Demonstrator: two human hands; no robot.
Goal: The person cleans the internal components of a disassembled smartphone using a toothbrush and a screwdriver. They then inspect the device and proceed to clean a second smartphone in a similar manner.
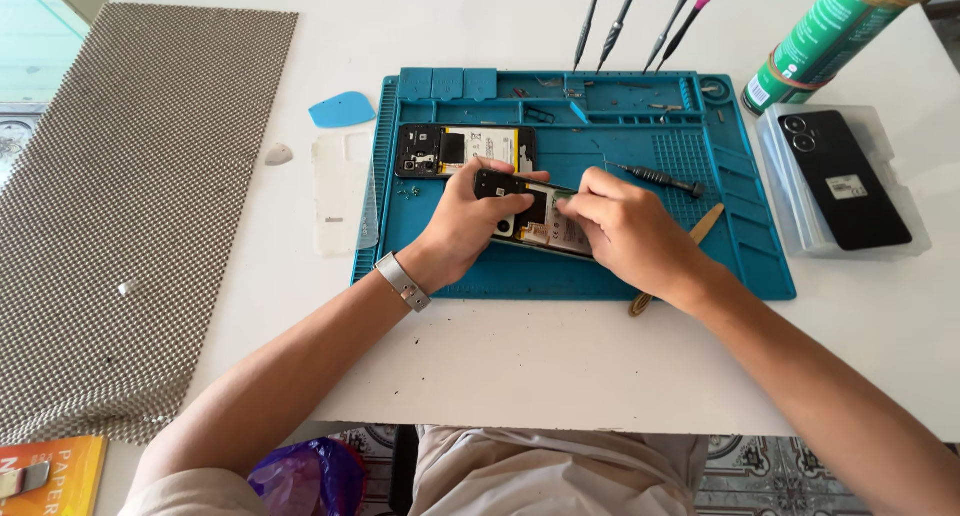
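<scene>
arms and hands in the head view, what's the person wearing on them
Both arms are bare up to the frame edge: no sleeves, no gloves. The left hand has a silver-grey band, like a watch strap or bracelet, on its wrist. The right hand and its wrist carry nothing. No rings show on the fingers.

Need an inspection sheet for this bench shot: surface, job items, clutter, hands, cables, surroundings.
Surface: white table with a blue silicone repair mat.
Job's things: opened black phone with exposed internals on the mat; second opened phone behind it.
Clutter: four upright screwdrivers, loose black screwdriver, blue plastic pick, green can, black phone in a clear tray, grey mesh mat.
Hands: left hand grips the opened phone; right hand works a thin tool on it.
Cables: nothing seen.
Surroundings: patterned tiled floor.
</scene>
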